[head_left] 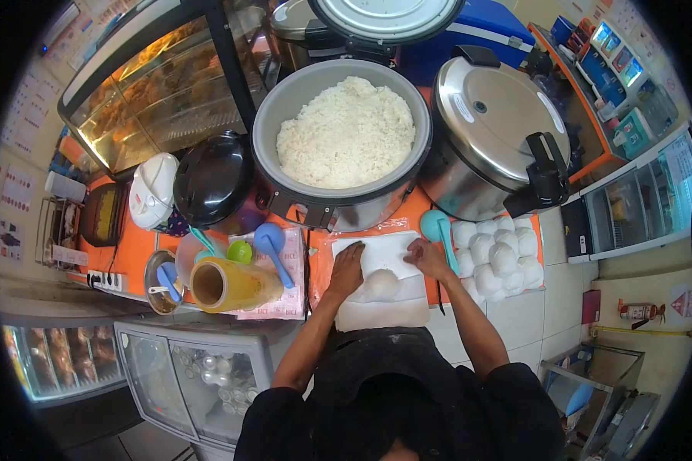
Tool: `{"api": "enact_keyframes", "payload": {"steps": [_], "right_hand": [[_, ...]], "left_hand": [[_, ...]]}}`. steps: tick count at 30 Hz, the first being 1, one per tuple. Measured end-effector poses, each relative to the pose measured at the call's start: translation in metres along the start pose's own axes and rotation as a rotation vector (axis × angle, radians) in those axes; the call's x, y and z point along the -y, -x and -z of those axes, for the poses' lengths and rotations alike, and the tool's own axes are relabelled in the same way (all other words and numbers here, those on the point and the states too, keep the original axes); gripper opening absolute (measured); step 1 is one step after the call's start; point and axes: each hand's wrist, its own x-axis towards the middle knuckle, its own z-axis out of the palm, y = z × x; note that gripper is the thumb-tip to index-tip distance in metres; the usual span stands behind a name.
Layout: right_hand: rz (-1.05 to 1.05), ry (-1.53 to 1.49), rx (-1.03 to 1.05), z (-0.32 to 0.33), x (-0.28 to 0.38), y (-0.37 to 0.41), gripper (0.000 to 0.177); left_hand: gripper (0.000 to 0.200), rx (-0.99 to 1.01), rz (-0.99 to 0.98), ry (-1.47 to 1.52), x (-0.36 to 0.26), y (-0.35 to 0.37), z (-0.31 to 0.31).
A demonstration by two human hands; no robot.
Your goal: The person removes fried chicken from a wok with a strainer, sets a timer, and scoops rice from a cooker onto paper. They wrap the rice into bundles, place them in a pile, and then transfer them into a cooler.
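A ball-shaped mound of white rice [382, 285] sits on a sheet of white wrapping paper [388, 250] at the counter's front edge. My left hand [348, 266] lies along the paper's left side, fingers stretched toward its far corner. At the opposite side, my right hand [429, 259] has its fingers bent and pinched at the paper's right edge. Just beyond that hand rests a teal rice paddle [438, 228]. Wrapped white bundles [504, 257] are stacked to the right of it.
A large open cooker full of cooked rice [346, 134] stands ahead, with a closed steel cooker [500, 115] to its right. Left of the paper are a blue paddle [273, 250], a yellow roll [234, 284], a green cup [239, 251] and a black cooker [214, 183].
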Motion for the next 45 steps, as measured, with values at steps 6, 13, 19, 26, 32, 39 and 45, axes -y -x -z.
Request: {"api": "enact_keyframes", "payload": {"steps": [6,13,19,26,32,39,45], "right_hand": [[0.249,-0.105,-0.180,0.009,-0.034,-0.039,0.018],[0.236,0.297,-0.290,0.002,-0.019,-0.030,0.041],[0.346,0.417,-0.268,-0.020,-0.016,-0.023,0.046],[0.265,0.261,-0.267,-0.004,-0.003,-0.017,0.019],[0.262,0.099,-0.138,0.010,-0.012,-0.014,0.011],[0.373,0.186,-0.117,0.020,-0.006,-0.001,0.010],[0.313,0.159,-0.135,0.022,-0.001,0.005,0.010]], "left_hand": [[0.058,-0.025,-0.073,-0.212,0.021,-0.026,-0.010],[0.048,-0.028,-0.080,-0.302,0.013,-0.036,-0.003],[0.034,-0.102,-0.105,-0.338,0.003,-0.036,0.005],[0.012,-0.176,-0.084,-0.106,0.008,-0.029,0.018],[0.013,-0.129,-0.085,-0.017,-0.001,-0.032,0.026],[0.018,-0.102,0.066,0.410,-0.019,-0.044,0.030],[0.017,-0.246,0.171,0.767,-0.003,-0.043,0.028]]}}
